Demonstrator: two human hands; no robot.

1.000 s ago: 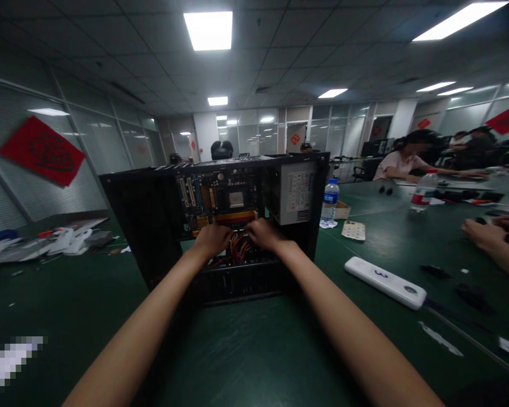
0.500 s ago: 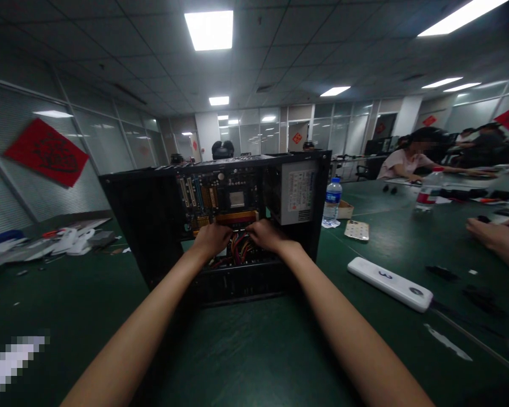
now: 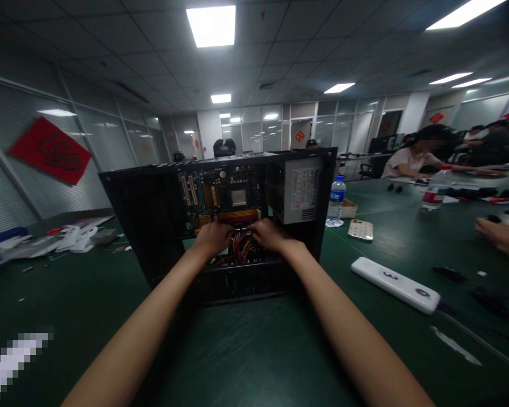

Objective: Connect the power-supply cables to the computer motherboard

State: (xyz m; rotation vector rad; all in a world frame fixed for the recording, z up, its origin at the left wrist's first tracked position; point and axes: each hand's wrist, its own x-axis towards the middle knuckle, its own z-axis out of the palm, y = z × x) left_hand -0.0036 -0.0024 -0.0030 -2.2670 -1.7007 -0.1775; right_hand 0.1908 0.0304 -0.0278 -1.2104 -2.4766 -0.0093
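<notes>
Black steel formed the open computer case [image 3: 148,220] that stood upright on the green table [image 3: 254,350] straight ahead of you, its open side facing you. Both your bare arms reached into it. Your left hand [image 3: 213,237] and your right hand [image 3: 271,234] sat close together, knuckles toward you, at the lower edge of the motherboard [image 3: 220,198], just above a bundle of red, yellow and black power cables [image 3: 241,251]. The fingers of both hands curled inward and were hidden behind the knuckles, so you could not tell what they pinched, if anything. A grey power supply [image 3: 301,189] filled the case's upper right corner. To the right of the case stood a water bottle [image 3: 336,198], with a phone [image 3: 360,229] lying near it and a white power strip [image 3: 396,284] marked with a 3 closer to you. Another person's hand [image 3: 498,234] rested at the right edge of the table. White parts and papers [image 3: 68,240] lay scattered on the far left
</notes>
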